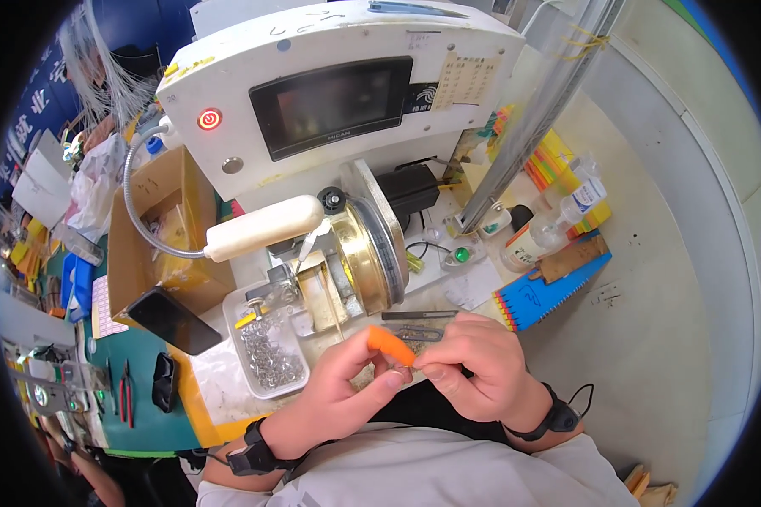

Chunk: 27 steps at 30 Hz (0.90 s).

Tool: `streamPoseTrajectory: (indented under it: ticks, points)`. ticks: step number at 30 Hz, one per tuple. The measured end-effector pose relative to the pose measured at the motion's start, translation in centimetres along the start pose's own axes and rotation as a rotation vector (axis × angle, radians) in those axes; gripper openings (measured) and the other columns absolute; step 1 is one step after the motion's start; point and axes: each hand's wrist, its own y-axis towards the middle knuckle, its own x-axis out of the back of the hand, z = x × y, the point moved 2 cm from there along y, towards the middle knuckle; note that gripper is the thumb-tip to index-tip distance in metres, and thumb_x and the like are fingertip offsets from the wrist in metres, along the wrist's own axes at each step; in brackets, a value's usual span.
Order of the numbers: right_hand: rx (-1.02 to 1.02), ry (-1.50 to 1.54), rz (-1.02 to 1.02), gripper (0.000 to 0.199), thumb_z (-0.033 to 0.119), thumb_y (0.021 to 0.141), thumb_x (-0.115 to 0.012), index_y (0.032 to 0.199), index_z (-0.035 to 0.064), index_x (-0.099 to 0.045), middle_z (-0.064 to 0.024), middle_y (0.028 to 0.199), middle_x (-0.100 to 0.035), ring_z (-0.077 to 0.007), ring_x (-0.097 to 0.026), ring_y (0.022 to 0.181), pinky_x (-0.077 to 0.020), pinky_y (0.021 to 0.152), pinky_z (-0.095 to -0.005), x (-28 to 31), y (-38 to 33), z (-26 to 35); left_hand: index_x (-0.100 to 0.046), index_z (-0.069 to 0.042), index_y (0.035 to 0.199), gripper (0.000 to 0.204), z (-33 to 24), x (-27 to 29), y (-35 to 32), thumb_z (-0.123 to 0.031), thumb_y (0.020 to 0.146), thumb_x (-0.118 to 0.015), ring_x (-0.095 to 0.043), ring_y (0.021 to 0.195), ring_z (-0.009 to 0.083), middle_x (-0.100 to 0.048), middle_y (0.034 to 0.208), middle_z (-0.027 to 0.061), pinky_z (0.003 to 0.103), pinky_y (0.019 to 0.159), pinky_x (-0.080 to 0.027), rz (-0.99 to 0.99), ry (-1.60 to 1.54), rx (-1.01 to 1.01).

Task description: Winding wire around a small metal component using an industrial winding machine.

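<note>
Orange cot (391, 345) on index of my L hand (347, 384), lower ctr of frame: prob light, soft, grippy; take by rim. My R hand (482, 363) pinched tight at its tip, L loosely curled; can't tell what's held.

Bright light leaves faint reflections on the screen (330, 108); black-rimmed edges bow strongly.

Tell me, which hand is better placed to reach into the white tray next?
Left, probably: the left hand is nearer the white tray; the right hand is farther across. Both look busy, though.
</note>
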Motion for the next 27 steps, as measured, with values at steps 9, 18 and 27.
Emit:
streamPoseTrajectory:
  ticks: [9, 18, 27]
  points:
    - [-0.043, -0.014, 0.046, 0.005, 0.01, 0.094, -0.074, 0.097, 0.0069, -0.072, -0.0038, 0.069, -0.061, -0.0213, -0.054, 0.056, -0.0392, 0.057, -0.0352, 0.4, 0.1, -1.7, -0.068, -0.007, 0.097, 0.015, -0.7, 1.5, -0.2, -0.011, 0.086, -0.078, -0.057, 0.07, 0.0241, -0.065, 0.082, 0.0061, 0.036, 0.062, -0.044, -0.16, 0.532, -0.262]
    - [-0.733, 0.8, -0.884, 0.022, 0.031, 0.108, -0.062, 0.11, 0.0098, -0.064, 0.0, 0.089, -0.064, -0.0108, -0.058, 0.076, -0.0454, 0.07, -0.028, 0.8, 0.9, -9.9, -0.071, -0.015, 0.088, 0.022, -0.1, 1.1, -1.9, -0.01, 0.069, -0.081, -0.055, 0.063, 0.0228, -0.067, 0.081, -0.001, 0.037, 0.058, -0.038, -0.145, 1.065, -0.565]
    - [-0.918, 1.355, -1.045, 0.012, 0.024, 0.106, -0.061, 0.099, 0.0135, -0.061, 0.004, 0.072, -0.058, -0.0143, -0.053, 0.067, -0.0464, 0.072, -0.0314, 3.4, 0.6, -15.2, -0.068, -0.012, 0.09, 0.019, -1.0, -0.6, 0.0, -0.012, 0.077, -0.081, -0.053, 0.06, 0.0224, -0.057, 0.072, 0.0022, 0.037, 0.057, -0.036, -0.122, 1.226, -0.564]
